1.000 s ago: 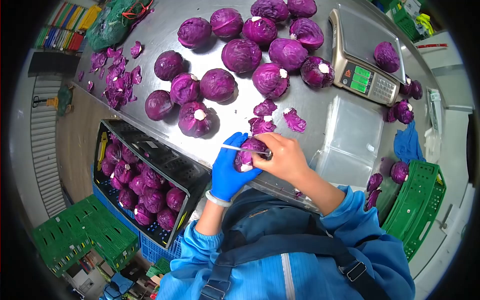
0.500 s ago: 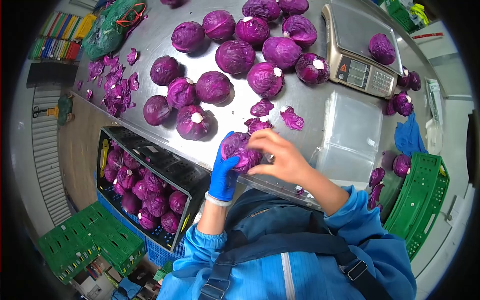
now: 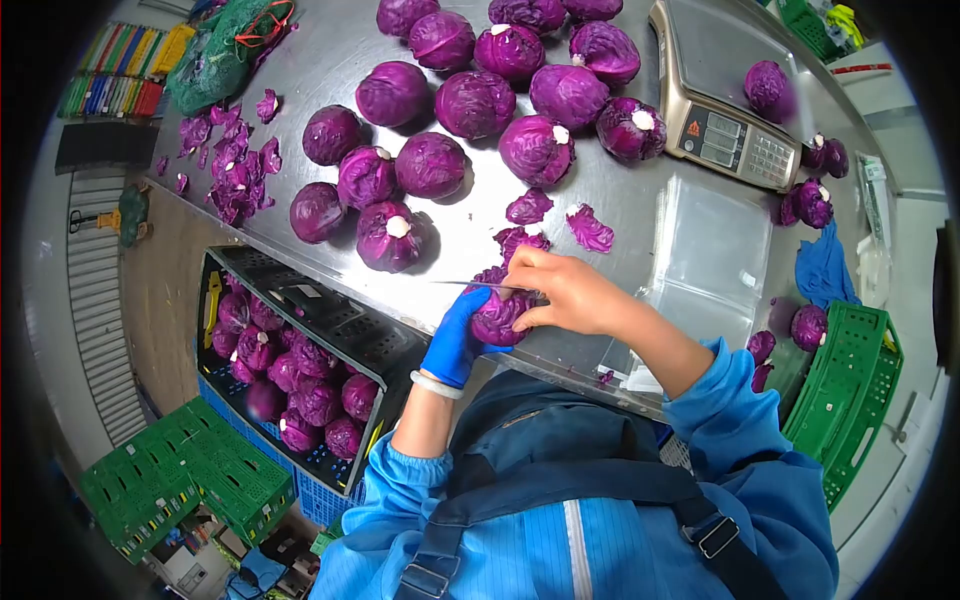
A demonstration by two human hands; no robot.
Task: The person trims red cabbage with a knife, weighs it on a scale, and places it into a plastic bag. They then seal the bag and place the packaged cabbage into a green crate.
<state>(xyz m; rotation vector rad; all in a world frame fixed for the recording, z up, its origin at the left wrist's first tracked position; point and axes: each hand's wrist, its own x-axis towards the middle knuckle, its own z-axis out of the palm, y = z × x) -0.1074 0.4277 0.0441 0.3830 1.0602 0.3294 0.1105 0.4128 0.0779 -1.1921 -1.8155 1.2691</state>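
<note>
Head view: the red cabbage (image 3: 497, 315), a small, round, deep-purple head, sits at the near edge of the steel table (image 3: 620, 215), cupped in your gloved left hand (image 3: 455, 335). Your right hand (image 3: 560, 290) closes over its top, gripping a knife (image 3: 470, 285) whose blade lies across it.

**Blue workwear, one glove**

A bright blue jacket (image 3: 745, 440) with gathered cuffs is worn. The left hand (image 3: 455, 335) is covered by a blue glove (image 3: 447, 350), and a pale band (image 3: 436, 385) is seen at its wrist. The right hand (image 3: 565, 292) is left ungloved. Over the jacket a darker blue apron (image 3: 530, 450) is strapped, marked by a pale centre stripe (image 3: 575, 550) and fitted with a black buckle (image 3: 708, 540).
</note>
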